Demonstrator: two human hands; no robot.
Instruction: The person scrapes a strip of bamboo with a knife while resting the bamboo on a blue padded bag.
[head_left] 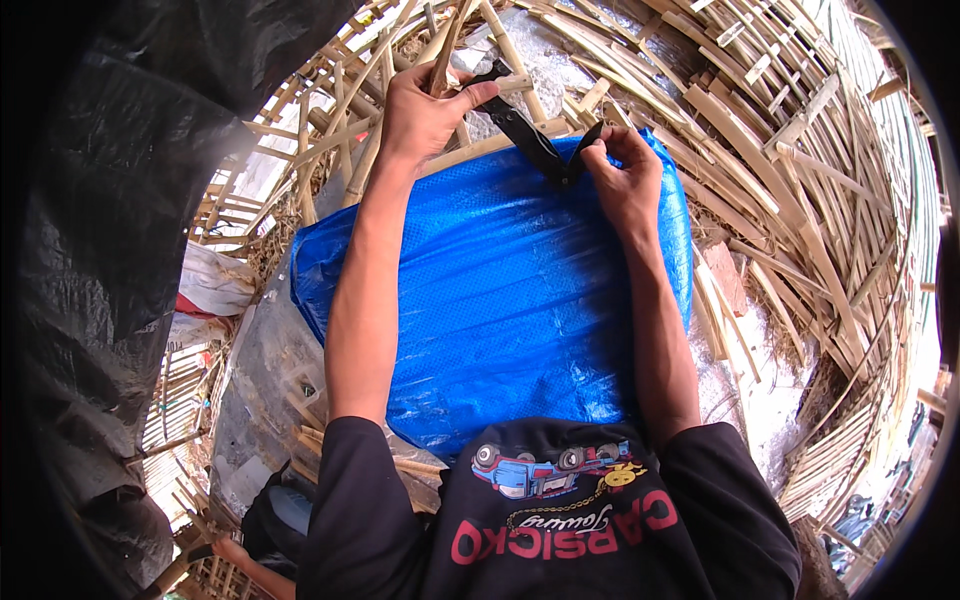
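My left hand (pixel 425 112) is closed around a bamboo stick (pixel 449 48), its thumb pressed beside the upper end of a black plastic-looking strip (pixel 530 142). The strip slants down to the right, bends sharply, and rises to my right hand (pixel 628 178). There, thumb and fingers pinch its other end. Both arms reach out over a blue woven sheet (pixel 500 290), which is spread in front of my body. Just past the sheet's far edge stands a frame of bamboo poles (pixel 480 150), close to both hands.
Split bamboo strips (pixel 760 140) lie in a thick heap to the right. A black plastic sheet (pixel 100 250) hangs along the left. At lower left another person's forearm (pixel 258 572) and dark clothing show. A pale sack (pixel 218 282) sits at left.
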